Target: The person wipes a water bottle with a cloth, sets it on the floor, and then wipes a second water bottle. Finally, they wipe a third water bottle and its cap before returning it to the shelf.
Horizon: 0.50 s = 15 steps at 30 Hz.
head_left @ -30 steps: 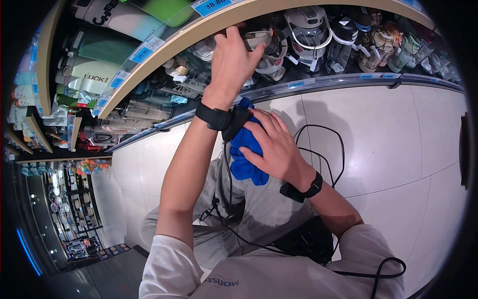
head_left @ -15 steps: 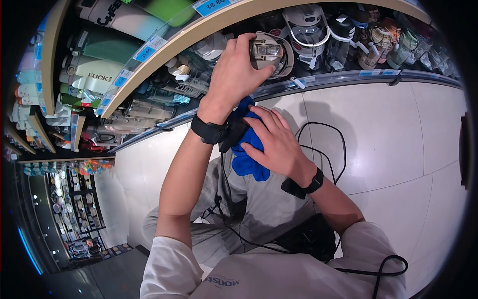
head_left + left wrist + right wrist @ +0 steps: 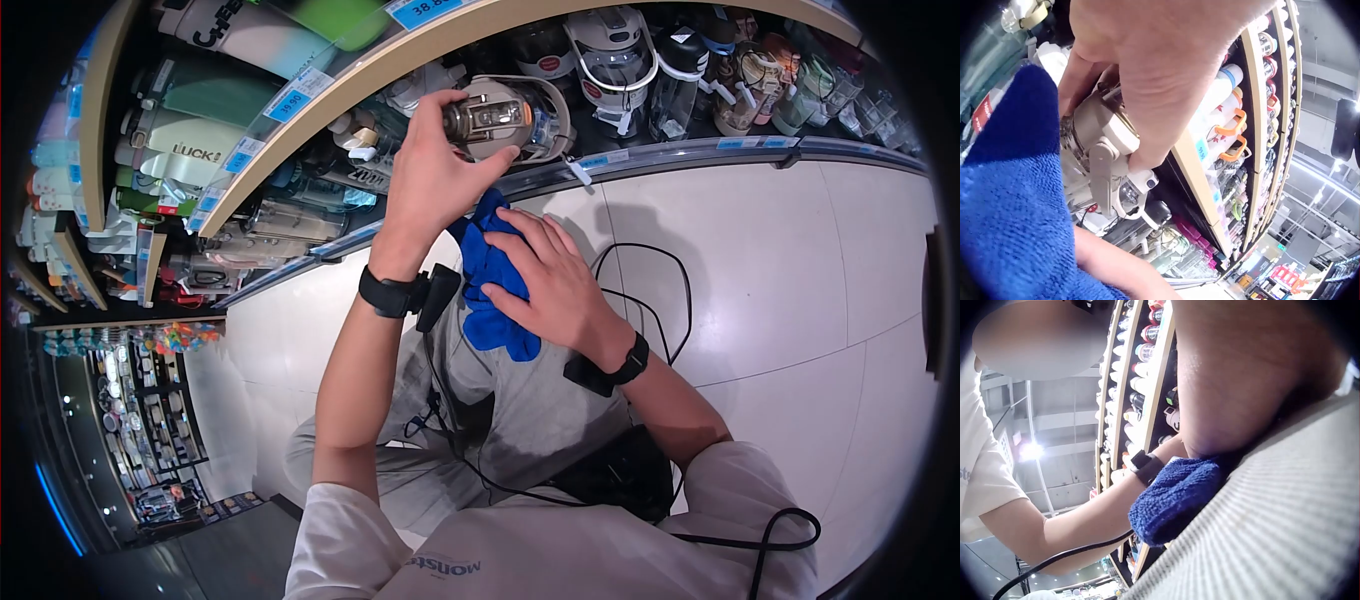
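Note:
The left hand (image 3: 430, 185) grips a clear bottle by its beige-grey lid (image 3: 498, 118), thumb on the near side and fingers on the far side, at the lower shelf's front. In the left wrist view the same hand (image 3: 1154, 75) holds the lid (image 3: 1099, 128), which has a carry loop. On the thigh, the right hand (image 3: 560, 292) rests over a crumpled blue cloth (image 3: 487, 265), its fingers nearly straight and spread. The right wrist view shows the cloth (image 3: 1175, 500) on the grey trousers (image 3: 1285, 519), beside the right hand (image 3: 1241, 381). The bottle's base is hidden in the head view.
Other bottles (image 3: 612, 65) stand along the lower shelf to the right. An upper shelf edge (image 3: 330, 75) with price tags arches above the left hand. A clear rail (image 3: 690, 150) lines the lower shelf's front. Black cables (image 3: 690, 300) loop over the tiled floor (image 3: 750, 260).
The left hand has moved back and left from among the shelf bottles, bringing the gripped bottle with it, its lid now turned left. The right hand and cloth have hardly moved.

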Each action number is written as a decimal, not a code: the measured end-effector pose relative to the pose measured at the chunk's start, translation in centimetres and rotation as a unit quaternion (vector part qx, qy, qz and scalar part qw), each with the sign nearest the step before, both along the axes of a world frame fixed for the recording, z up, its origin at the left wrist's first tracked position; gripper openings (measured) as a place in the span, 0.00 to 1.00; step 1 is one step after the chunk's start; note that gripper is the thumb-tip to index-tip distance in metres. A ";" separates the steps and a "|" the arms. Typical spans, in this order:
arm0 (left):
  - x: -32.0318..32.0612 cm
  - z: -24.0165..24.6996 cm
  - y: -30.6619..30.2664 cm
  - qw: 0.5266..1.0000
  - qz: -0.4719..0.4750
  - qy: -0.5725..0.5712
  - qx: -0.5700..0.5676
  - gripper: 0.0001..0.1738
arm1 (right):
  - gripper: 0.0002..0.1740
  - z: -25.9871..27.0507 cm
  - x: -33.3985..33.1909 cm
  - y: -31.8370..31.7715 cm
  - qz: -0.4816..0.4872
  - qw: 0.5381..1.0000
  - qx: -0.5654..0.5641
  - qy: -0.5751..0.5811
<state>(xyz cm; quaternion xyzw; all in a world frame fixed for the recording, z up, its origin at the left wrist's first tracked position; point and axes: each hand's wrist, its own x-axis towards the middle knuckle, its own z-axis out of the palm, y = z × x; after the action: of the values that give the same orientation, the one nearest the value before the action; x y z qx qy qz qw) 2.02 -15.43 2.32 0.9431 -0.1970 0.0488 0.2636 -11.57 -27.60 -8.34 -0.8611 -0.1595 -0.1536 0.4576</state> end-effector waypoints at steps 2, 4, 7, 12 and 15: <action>-0.1 -0.3 1.0 0.999 0.001 0.004 -0.038 0.45 | 0.32 0.0 0.0 0.0 0.001 1.000 -0.003 -0.004; -0.4 -0.2 1.9 0.997 0.003 0.007 -0.075 0.46 | 0.37 0.0 -0.1 -0.2 -0.002 1.000 0.003 -0.020; -1.8 0.5 3.1 0.991 0.016 0.008 -0.136 0.46 | 0.43 0.9 -0.3 -0.6 0.016 1.000 0.006 -0.022; -4.7 0.7 6.1 0.979 0.030 0.038 -0.198 0.43 | 0.46 1.3 -1.1 -0.5 0.013 0.999 -0.039 -0.014; -6.0 -0.3 8.7 0.958 0.020 0.027 -0.285 0.39 | 0.42 1.4 -1.8 -0.2 0.010 0.997 -0.070 0.006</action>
<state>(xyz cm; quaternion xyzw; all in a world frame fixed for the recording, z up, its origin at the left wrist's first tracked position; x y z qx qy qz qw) -3.97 -6.74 2.07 0.8334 -0.1484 0.0828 0.5259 -13.38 -27.80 -6.91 -0.8903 -0.1753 -0.1321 0.3989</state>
